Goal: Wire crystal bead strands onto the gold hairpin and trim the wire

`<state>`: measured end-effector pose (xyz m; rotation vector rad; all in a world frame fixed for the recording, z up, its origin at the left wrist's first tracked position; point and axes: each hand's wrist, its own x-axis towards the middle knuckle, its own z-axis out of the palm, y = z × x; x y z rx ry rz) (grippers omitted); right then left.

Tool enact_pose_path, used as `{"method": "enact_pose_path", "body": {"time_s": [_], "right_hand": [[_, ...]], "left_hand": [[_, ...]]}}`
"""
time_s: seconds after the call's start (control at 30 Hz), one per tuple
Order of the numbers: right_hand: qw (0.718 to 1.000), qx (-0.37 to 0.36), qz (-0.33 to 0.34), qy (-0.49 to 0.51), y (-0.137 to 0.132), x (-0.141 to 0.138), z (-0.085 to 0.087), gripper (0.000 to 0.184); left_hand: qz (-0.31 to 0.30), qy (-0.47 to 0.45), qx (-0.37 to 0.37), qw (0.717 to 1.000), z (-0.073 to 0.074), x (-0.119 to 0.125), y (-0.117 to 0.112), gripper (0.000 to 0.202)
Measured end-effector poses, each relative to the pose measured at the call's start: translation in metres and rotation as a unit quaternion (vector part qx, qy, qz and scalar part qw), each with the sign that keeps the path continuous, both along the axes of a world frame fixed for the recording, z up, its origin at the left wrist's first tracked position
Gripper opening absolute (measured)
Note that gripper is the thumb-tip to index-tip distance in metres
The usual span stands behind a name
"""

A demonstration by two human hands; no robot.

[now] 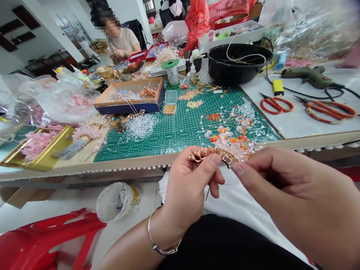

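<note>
My left hand (189,183) pinches a beaded gold hair ornament (222,152) between thumb and fingers, just above the table's front edge. The piece has gold metal leaves, orange flowers and clear crystal sprays. My right hand (295,195) comes in from the right, and its thumb and forefinger grip the ornament's lower edge near the left thumb. A thin dark pin or wire (207,194) sticks down below the left fingers. A silver bangle (160,240) circles my left wrist.
A green cutting mat (174,138) holds loose clear beads and orange pieces. Beyond it are a black bowl (239,62), a glue gun (306,77) and orange-handled scissors (277,105). A co-worker (122,41) sits across the table. A plastic tub (118,201) and red stool (47,240) stand below.
</note>
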<state>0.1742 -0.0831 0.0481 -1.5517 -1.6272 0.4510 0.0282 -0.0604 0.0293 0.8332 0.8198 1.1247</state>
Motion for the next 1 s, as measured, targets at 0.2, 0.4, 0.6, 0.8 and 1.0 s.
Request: {"method": "enact_pose_path", "body": {"time_s": [0.2, 0.4, 0.6, 0.8, 1.0], "right_hand": [[1.000, 0.013, 0.002, -0.004, -0.0012, 0.0029, -0.0001, 0.026], [1.000, 0.008, 0.002, -0.006, 0.0017, 0.0025, -0.0030, 0.025], [1.000, 0.007, 0.004, -0.001, 0.0041, 0.0034, -0.0031, 0.024], [1.000, 0.016, 0.011, -0.003, 0.0033, 0.0049, -0.0064, 0.026], [0.998, 0.022, 0.029, -0.058, 0.0029, 0.0080, -0.0034, 0.028]], "left_hand": [[0.005, 0.014, 0.004, 1.000, 0.0022, 0.0025, 0.0006, 0.021], [0.012, 0.029, 0.001, 1.000, 0.0033, 0.0040, 0.0000, 0.021], [0.006, 0.021, 0.004, 1.000, 0.0027, 0.0048, -0.0003, 0.019], [0.002, 0.034, 0.009, 0.999, 0.0018, 0.0054, -0.0005, 0.020], [0.001, 0.042, 0.016, 0.999, 0.0002, 0.0050, -0.0008, 0.019]]}}
